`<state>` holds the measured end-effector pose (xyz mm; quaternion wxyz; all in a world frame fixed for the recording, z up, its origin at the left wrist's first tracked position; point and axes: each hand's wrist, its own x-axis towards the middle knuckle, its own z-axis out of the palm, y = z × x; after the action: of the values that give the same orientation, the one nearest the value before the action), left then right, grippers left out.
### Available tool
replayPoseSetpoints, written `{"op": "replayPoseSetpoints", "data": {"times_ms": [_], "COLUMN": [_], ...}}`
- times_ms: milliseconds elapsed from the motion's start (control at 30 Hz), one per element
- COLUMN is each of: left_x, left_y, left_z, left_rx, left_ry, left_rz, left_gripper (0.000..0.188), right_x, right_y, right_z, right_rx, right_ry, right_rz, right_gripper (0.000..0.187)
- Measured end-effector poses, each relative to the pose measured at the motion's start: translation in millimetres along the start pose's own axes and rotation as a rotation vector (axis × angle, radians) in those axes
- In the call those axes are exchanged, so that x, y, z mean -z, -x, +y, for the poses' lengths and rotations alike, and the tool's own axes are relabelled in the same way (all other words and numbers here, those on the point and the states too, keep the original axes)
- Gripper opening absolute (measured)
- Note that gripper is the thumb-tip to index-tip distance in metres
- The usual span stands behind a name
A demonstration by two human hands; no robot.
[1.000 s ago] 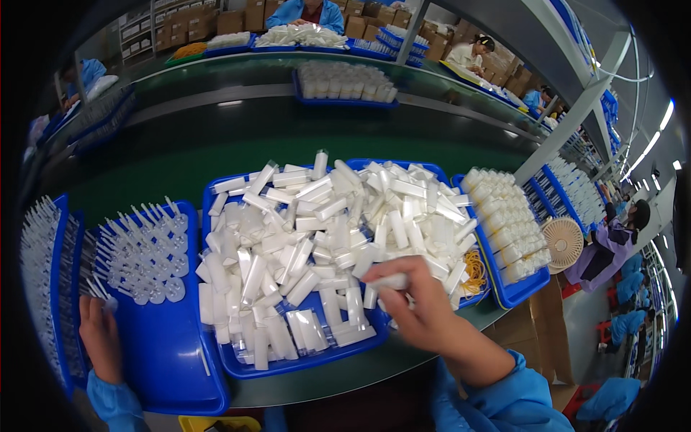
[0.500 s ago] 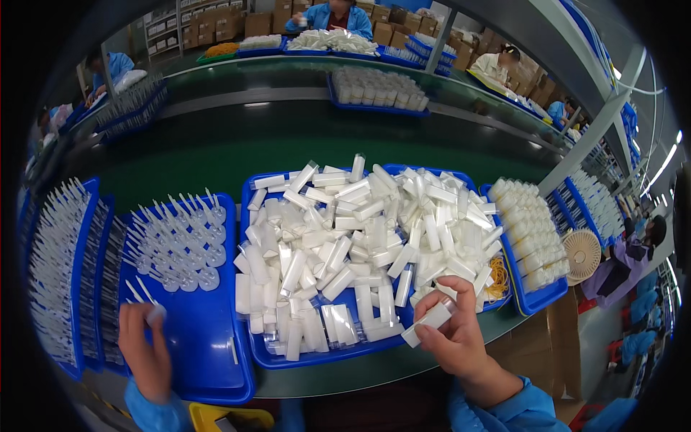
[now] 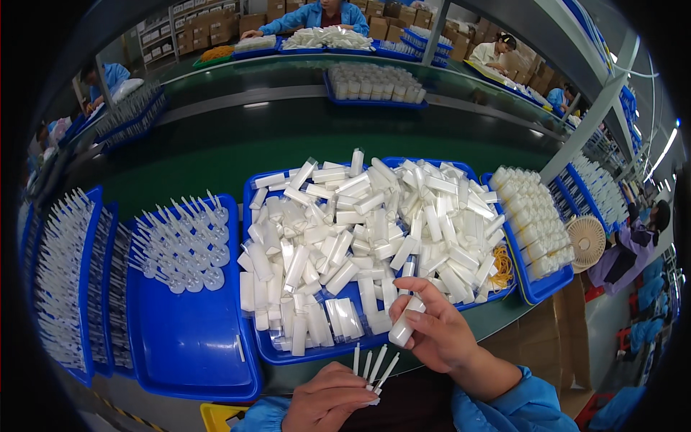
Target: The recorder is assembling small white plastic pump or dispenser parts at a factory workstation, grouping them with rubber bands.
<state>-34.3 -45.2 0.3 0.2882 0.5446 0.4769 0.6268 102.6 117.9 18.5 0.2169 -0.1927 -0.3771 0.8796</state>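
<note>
Left hand [image 3: 327, 398], bottom centre of frame: gripping several thin white sticks [image 3: 377, 364]. Right hand [image 3: 448, 335], right of lower centre: pinching one small white oblong piece [image 3: 405, 322]. Similar white oblong pieces heaped in blue plastic tray [image 3: 309, 354], frame centre.

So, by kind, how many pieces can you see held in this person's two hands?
Thin white stems showing in the left hand: 4
White oblong packet in the right hand: 1
Total visible: 5
</note>
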Motion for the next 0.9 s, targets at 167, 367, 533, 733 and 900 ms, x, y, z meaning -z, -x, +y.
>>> {"op": "replayPoseSetpoints", "data": {"times_ms": [167, 367, 533, 733, 900], "left_x": [-3.1, 0.4, 1.8, 7.1, -4.1], "left_y": [-1.3, -3.1, 1.0, 5.4, 14.1], "left_z": [0.7, 1.3, -8.8, -15.7, -10.6], "left_rx": [0.047, 0.054, -0.015, -0.140, -0.037], "left_ry": [-0.004, -0.018, -0.014, -0.081, 0.052], "left_rz": [-0.005, 0.010, -0.066, -0.150, 0.121], "left_gripper": [0.006, 0.004, 0.008, 0.012, 0.021], "right_x": [3.6, -0.7, 1.9, 4.4, -7.2], "right_y": [-2.2, 0.5, 6.0, 12.6, 11.5], "right_z": [2.5, -8.6, -18.6, -14.4, 7.3], "right_rx": [-0.044, 0.041, 0.021, 0.041, 0.177], "right_ry": [-0.001, 0.599, 0.824, 0.886, 0.955], "right_rz": [-0.034, -0.048, -0.118, -0.238, -0.390], "right_gripper": [0.038, 0.018, 0.013, 0.013, 0.012]}}
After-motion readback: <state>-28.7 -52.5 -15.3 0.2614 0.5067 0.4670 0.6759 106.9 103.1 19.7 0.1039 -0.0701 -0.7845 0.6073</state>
